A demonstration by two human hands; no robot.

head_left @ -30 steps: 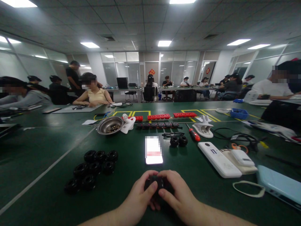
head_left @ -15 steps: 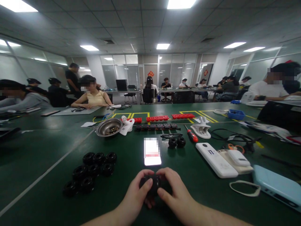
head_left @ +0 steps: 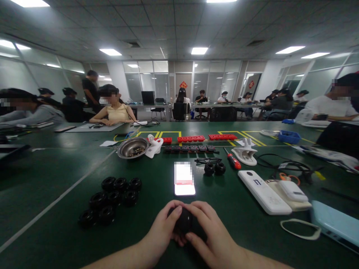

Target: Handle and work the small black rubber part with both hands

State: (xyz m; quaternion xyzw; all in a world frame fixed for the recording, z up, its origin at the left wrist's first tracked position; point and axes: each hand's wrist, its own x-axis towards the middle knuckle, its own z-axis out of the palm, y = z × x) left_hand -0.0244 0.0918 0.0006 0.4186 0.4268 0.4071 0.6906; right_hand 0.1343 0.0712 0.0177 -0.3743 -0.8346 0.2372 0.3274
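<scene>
Close to the table's near edge, my left hand point(head_left: 168, 221) and my right hand point(head_left: 206, 228) are wrapped around a black round part point(head_left: 183, 221), one from each side. Its surface is dark and glossy, and my fingers cover much of it. Just beyond my hands lies a phone point(head_left: 184, 188) with a lit screen. To the left sit several black ring-shaped parts point(head_left: 114, 197) with hollow centres, grouped on the table. Two similar black parts point(head_left: 214, 169) rest side by side beyond the phone, to its right.
A metal bowl point(head_left: 123, 150) holds small brass-coloured pieces. Red trays point(head_left: 191, 138) and a black strip point(head_left: 190, 149) lie farther back. On the right are a screwdriver point(head_left: 233, 160), a white power bank point(head_left: 263, 194), a light-blue device point(head_left: 336, 224), and cables. Several people sit around.
The view has shifted slightly, so the table things appear a little farther right. Both hands still hold the black round part, which now shows a smoother, more rounded side.
</scene>
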